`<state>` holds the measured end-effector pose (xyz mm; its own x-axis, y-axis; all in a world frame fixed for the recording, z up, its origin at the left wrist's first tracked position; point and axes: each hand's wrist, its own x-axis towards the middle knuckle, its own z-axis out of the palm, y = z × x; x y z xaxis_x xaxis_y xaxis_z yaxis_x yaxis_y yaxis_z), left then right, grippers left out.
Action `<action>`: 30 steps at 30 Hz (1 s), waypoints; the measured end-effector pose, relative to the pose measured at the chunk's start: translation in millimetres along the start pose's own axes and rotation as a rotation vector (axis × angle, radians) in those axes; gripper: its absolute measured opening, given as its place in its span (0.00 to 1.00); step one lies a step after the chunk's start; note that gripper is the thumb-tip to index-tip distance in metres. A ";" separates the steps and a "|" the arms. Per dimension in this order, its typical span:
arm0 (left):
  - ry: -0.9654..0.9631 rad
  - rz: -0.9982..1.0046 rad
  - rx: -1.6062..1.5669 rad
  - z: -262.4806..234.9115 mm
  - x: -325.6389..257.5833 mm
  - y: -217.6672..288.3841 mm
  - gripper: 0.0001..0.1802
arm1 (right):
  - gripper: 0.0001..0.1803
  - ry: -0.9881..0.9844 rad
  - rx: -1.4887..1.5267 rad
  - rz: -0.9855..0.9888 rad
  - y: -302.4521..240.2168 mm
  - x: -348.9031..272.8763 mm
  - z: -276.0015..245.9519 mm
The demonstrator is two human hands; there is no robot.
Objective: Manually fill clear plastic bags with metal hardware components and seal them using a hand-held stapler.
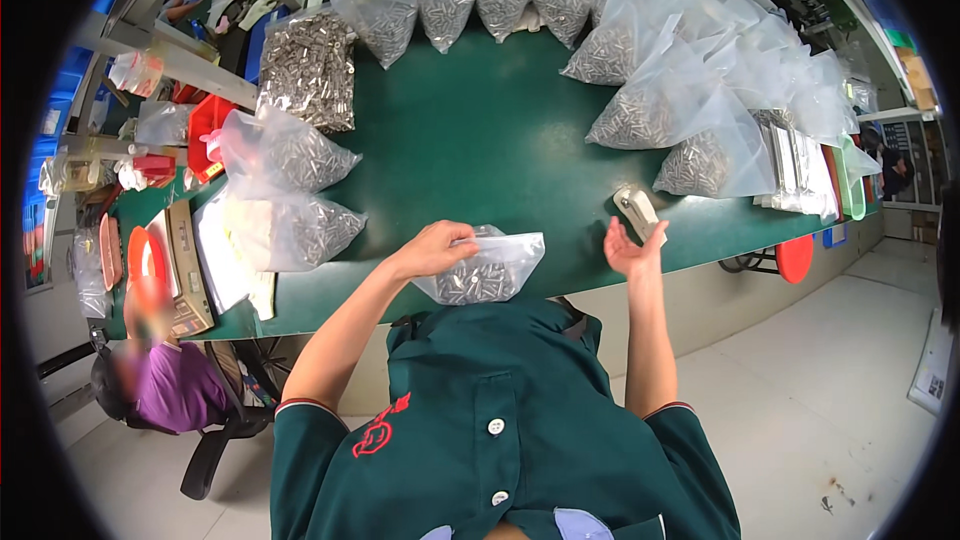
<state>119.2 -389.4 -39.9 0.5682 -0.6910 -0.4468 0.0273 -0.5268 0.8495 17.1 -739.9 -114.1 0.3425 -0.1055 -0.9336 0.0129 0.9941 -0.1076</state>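
Note:
My left hand (438, 248) is closed on the top of a clear plastic bag (490, 275) at the table's near edge, just in front of my body. Small silvery metal parts fill the lower part of this bag, and its loose plastic spreads out to the right. My right hand (633, 252) is held palm up at the near edge, farther right, with thumb and fingers apart. Just beyond its fingers lies a cream-coloured, stapler-like tool (636, 208); whether they touch it I cannot tell.
Bags of metal parts (445, 5) curve along the table's far and right sides. At left are a large packed bag (305, 70), two smaller bags (310, 230), a red bin (208, 130) and a scale (188, 275). A person in purple (180, 385) sits at lower left.

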 end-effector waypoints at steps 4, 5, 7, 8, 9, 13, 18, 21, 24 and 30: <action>-0.019 0.019 -0.040 0.5 2.1 0.5 0.13 | 0.47 0.186 0.035 -0.045 -12.6 12.4 13.2; -0.018 0.018 -0.040 0.6 2.4 -0.1 0.13 | 0.44 0.201 0.006 -0.101 -16.0 13.7 15.8; -0.029 0.018 -0.052 0.4 2.2 -1.4 0.13 | 0.36 0.240 -0.030 -0.138 -22.0 14.8 19.6; -0.022 0.015 -0.055 1.1 1.2 -2.6 0.13 | 0.36 0.239 -0.037 -0.136 -18.6 9.4 26.4; -0.019 0.025 -0.061 1.8 0.1 -2.6 0.11 | 0.36 0.280 -0.081 -0.141 -12.3 2.7 33.0; 0.034 0.072 -0.100 12.6 2.9 -11.6 0.11 | 0.31 0.252 -0.193 -0.221 -11.5 13.6 36.2; 0.051 0.124 -0.066 13.4 2.1 11.8 0.12 | 0.23 0.229 -0.059 -0.285 -22.6 33.9 27.0; 0.009 0.084 -0.097 12.4 4.2 8.4 0.13 | 0.19 0.275 -0.310 -0.432 -3.8 14.9 23.0; -0.022 0.075 -0.172 12.4 5.3 5.3 0.12 | 0.25 -0.042 -0.303 -0.772 16.6 -17.0 24.9; -0.050 0.080 -0.299 11.9 7.0 5.4 0.12 | 0.24 -0.534 -0.491 -0.846 38.7 -56.0 45.0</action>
<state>113.6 -403.0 -41.8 0.5371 -0.7520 -0.3822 0.2294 -0.3058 0.9241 40.6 -694.4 -50.6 0.7604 -0.6031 -0.2410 0.1010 0.4764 -0.8734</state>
